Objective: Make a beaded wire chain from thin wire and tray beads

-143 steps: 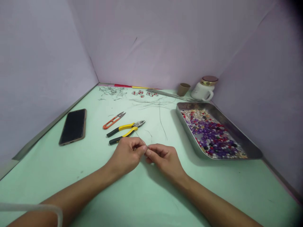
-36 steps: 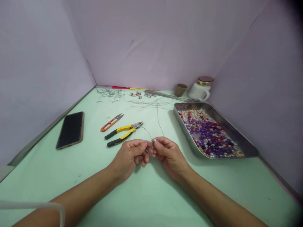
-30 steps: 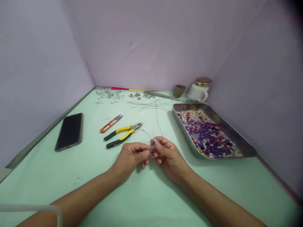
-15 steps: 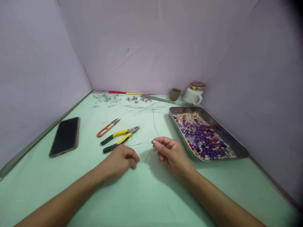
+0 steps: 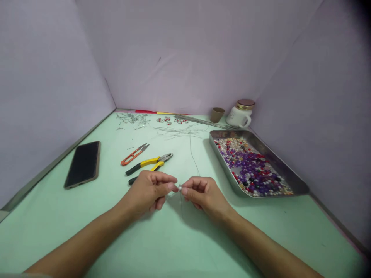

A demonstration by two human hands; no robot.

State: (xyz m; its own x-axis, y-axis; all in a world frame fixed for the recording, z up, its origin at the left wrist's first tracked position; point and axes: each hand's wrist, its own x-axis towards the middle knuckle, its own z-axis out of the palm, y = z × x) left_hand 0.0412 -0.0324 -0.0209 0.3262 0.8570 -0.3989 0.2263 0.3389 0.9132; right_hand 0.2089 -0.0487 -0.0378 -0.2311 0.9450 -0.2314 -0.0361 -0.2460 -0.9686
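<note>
Small pale bead (image 5: 180, 188) on thin wire (image 5: 193, 158), pinched between closed fingertips of left hand (image 5: 149, 192) and right hand (image 5: 204, 194) at mid-table, pliers (image 5: 150, 163) just beyond at eleven o'clock, bead tray (image 5: 283, 170) edge near at two o'clock, bare green table (image 5: 179, 239) lay open toward six o'clock.

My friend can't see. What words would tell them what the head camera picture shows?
The left hand and right hand pinch a small pale bead and thin wire between their fingertips over a green table. Yellow-handled pliers, orange snips and a dark phone lie to the left; a metal tray of mixed beads sits to the right.
</note>
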